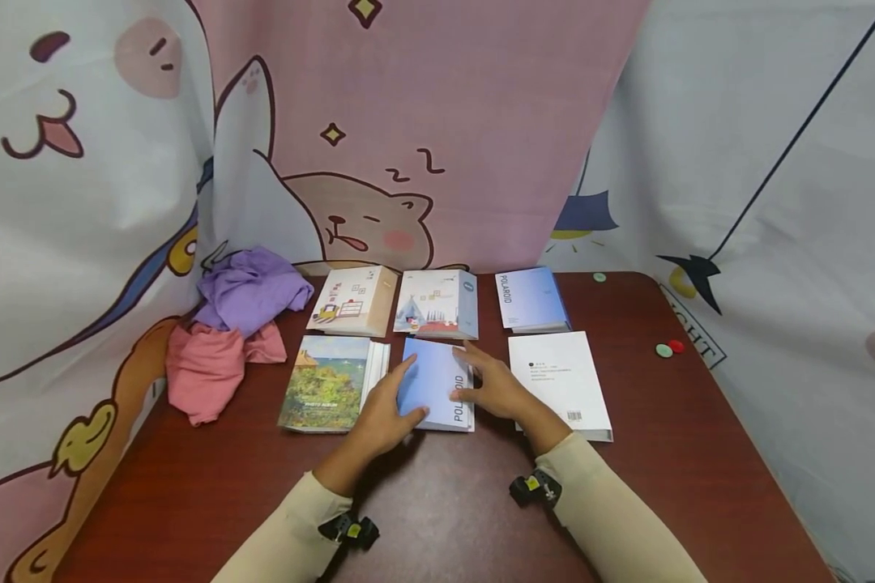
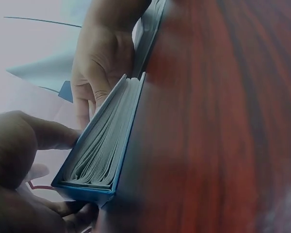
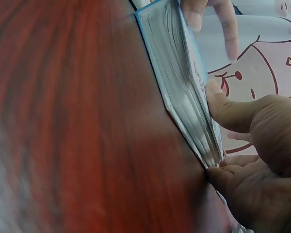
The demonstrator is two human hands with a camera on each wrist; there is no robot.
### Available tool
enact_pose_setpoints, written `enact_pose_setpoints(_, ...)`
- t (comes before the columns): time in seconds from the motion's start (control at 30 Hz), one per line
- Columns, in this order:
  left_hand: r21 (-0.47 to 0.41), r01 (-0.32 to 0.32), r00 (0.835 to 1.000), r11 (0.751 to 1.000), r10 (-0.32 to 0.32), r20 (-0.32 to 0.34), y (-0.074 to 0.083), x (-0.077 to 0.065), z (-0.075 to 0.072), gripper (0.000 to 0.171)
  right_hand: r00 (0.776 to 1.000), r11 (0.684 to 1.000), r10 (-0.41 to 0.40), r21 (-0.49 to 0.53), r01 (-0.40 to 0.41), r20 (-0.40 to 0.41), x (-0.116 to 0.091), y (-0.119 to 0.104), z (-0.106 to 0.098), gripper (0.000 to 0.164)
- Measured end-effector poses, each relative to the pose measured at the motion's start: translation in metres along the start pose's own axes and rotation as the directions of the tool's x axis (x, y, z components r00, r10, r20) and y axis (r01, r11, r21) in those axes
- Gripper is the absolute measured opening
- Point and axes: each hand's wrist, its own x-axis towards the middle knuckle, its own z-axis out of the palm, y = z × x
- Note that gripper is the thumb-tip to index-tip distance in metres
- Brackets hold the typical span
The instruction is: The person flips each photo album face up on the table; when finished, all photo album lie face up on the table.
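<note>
A blue photo album marked POLAROID lies at the front middle of the table. My left hand holds its spine side, thumb on the cover and fingers along the spine. At the opposite edge my right hand grips the album, its thumb also on the cover and fingertips at the page edge. The left wrist view shows the album's pages end-on between two covers. In the right wrist view the right thumb presses the top cover, with fingers low by the back cover.
A landscape photo album lies left of the hands, a white album right. Behind are two illustrated albums and another blue album. Purple cloth and pink cloth sit left; small discs lie right.
</note>
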Motion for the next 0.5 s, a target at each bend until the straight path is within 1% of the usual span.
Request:
enact_pose_setpoints(0.1,0.054,-0.005,1.000,0.999,0.005,0.014,-0.001,0.000,0.001,0.084,1.000,1.000,0.011,0.002,-0.011,0.002,-0.001,-0.002,0.001,0.087)
enact_pose_setpoints(0.13,0.065,0.007,1.000,0.998,-0.009,0.023,0.000,-0.001,0.000,0.082,1.000,1.000,0.017,0.001,-0.017,0.003,-0.001,-0.003,0.001,0.087)
enact_pose_setpoints(0.2,0.102,0.042,0.998,0.994,-0.047,0.051,0.007,-0.001,-0.002,0.080,1.000,1.000,0.023,-0.005,-0.023,0.002,-0.002,-0.003,0.002,0.087)
enact_pose_setpoints(0.27,0.118,0.092,0.992,0.989,-0.101,0.080,0.016,-0.001,-0.005,0.078,1.000,1.000,0.026,-0.013,-0.026,0.006,-0.002,-0.004,0.002,0.087)
enact_pose_setpoints(0.33,0.143,0.125,0.986,0.982,-0.140,0.096,0.019,-0.001,-0.006,0.077,1.000,0.999,0.025,-0.023,-0.025,0.009,-0.001,-0.003,0.002,0.087)
enact_pose_setpoints(0.4,0.160,0.137,0.983,0.978,-0.155,0.101,0.019,0.000,-0.006,0.078,1.000,0.999,0.024,-0.043,-0.023,0.012,0.000,-0.003,0.002,0.088)
enact_pose_setpoints(0.5,0.165,0.141,0.983,0.976,-0.158,0.095,0.017,0.001,-0.004,0.081,0.999,0.997,0.029,-0.066,-0.027,0.023,0.001,-0.003,0.001,0.088)
